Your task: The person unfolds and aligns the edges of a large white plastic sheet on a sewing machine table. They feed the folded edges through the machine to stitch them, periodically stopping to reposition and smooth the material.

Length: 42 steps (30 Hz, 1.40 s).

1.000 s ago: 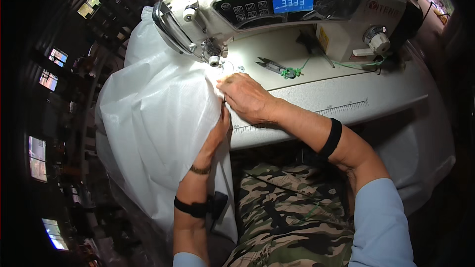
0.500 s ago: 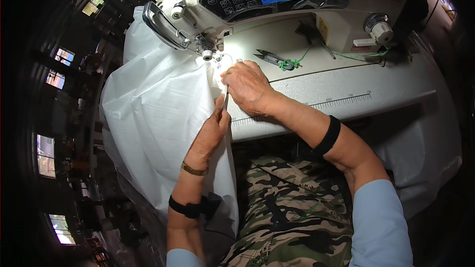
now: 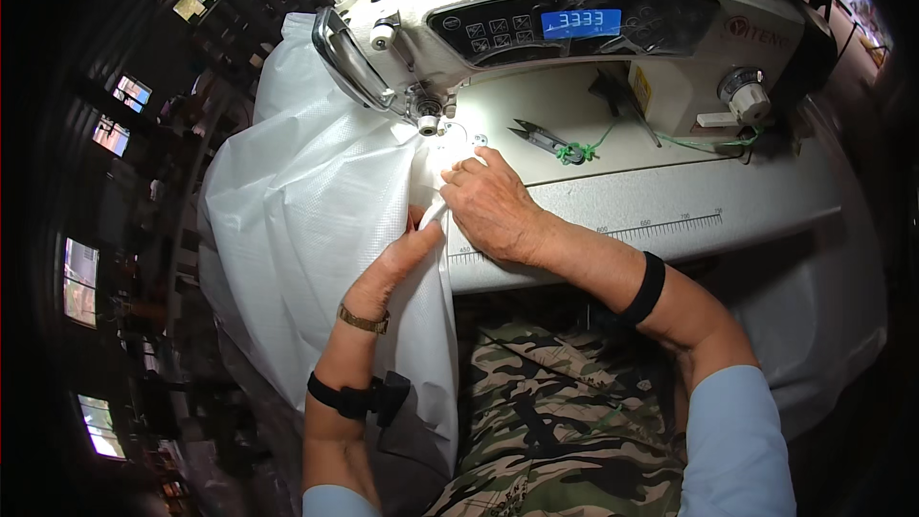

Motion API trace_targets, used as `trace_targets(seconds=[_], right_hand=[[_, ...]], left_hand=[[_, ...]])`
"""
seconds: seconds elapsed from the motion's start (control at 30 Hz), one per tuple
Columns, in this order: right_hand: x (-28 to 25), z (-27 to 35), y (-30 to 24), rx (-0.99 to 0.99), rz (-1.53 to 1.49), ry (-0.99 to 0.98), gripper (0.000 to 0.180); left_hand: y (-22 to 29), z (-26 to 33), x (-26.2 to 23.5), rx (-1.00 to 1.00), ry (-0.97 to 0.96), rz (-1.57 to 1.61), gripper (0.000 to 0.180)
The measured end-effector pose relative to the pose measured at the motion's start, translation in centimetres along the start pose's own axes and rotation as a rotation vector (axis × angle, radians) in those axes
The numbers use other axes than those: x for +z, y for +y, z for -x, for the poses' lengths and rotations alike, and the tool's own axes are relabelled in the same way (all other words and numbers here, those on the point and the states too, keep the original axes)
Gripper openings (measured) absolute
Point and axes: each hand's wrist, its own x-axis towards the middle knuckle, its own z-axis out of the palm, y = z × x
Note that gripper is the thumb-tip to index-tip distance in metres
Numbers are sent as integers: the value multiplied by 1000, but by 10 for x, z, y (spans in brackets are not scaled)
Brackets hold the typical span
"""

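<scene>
White woven sheeting (image 3: pixel 316 182) drapes over the left side of the sewing machine (image 3: pixel 593 19) and hangs down past the table's front edge. Its right edge is bunched into a fold just in front of the lit needle area. My left hand (image 3: pixel 410 247) is closed on that edge, thumb on top and some fingers hidden in the cloth. Just above and to the right, my right hand (image 3: pixel 488 206) pinches the same edge, its fingers bent close to the presser foot (image 3: pixel 430 124).
Thread snips (image 3: pixel 541 137) tied with green cord lie on the machine bed, right of the needle. A printed ruler scale (image 3: pixel 661 226) runs along the table's front. Camouflage cloth (image 3: pixel 565 412) covers my lap. The dim room with windows lies to the left.
Both hands remain on the sheeting's edge. My left hand has shifted slightly down and left, and the fold between the hands shows more. The whole view has shifted a little.
</scene>
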Motion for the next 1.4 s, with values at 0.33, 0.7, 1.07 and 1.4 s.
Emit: trace_targets(seconds=[0.33, 0.7, 1.07, 1.4], right_hand=[[2, -9, 2, 42, 2, -31, 28], [0, -9, 10, 105, -220, 21, 38], [-7, -18, 2, 147, -326, 15, 39], [-2, -36, 5, 531, -849, 414, 26]], left_hand=[[-20, -37, 1, -229, -88, 357, 15], [32, -58, 10, -362, -171, 364, 46], [-32, -82, 26, -105, 78, 395, 20], [-91, -81, 35, 163, 463, -5, 21]])
